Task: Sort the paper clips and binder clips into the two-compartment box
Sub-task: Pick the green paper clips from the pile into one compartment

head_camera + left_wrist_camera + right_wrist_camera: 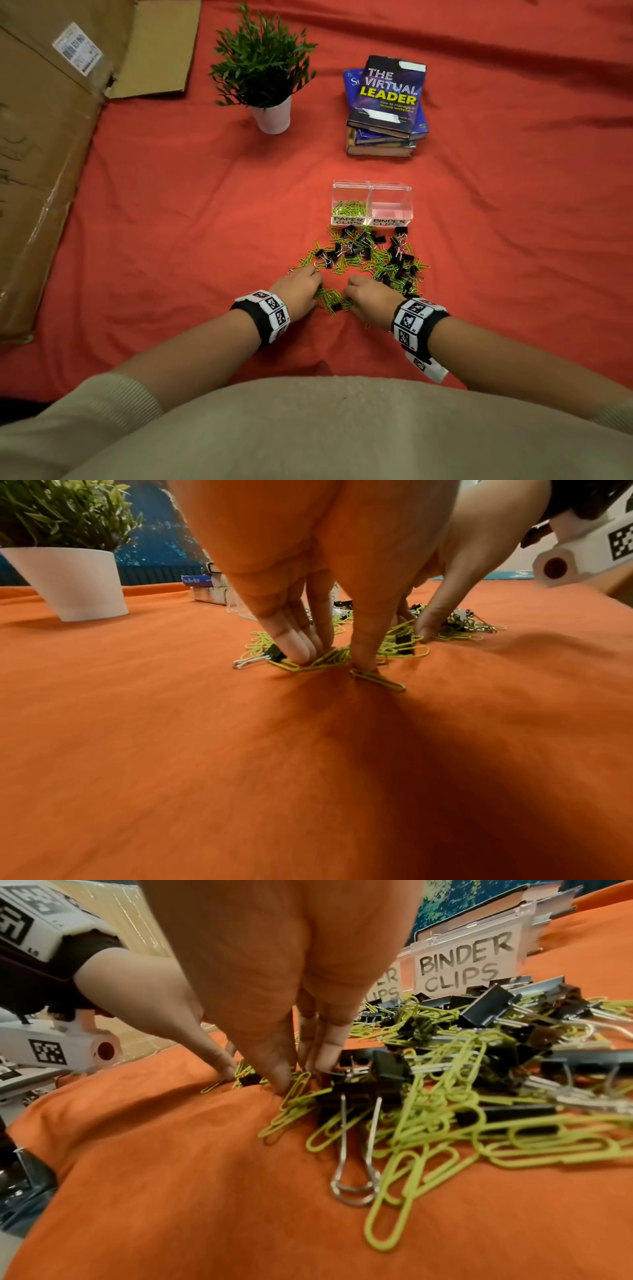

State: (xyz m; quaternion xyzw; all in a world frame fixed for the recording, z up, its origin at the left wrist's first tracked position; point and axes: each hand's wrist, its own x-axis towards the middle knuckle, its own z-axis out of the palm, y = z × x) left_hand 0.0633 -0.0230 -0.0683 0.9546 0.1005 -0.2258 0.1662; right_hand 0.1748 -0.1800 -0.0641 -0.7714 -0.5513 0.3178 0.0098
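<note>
A mixed heap of green paper clips [376,265] and black binder clips [359,245] lies on the red cloth just before a clear two-compartment box [371,186]. The compartment labelled PAPER CLIPS [348,207] holds several green clips. The one labelled BINDER CLIPS [466,961] shows none. My left hand [301,286] and right hand [364,291] meet at the heap's near edge. The left fingers [298,642] and thumb pinch a bunch of paper clips [330,656]. The right hand's thumb [277,1074] and fingers close on paper clips [296,1093] beside a binder clip [356,1099].
A potted plant [263,72] in a white pot stands at the back left. At the back, behind the box, is a stack of books [387,102]. Flattened cardboard [51,137] covers the left side. Bare red cloth [171,222] stretches left and right of the heap.
</note>
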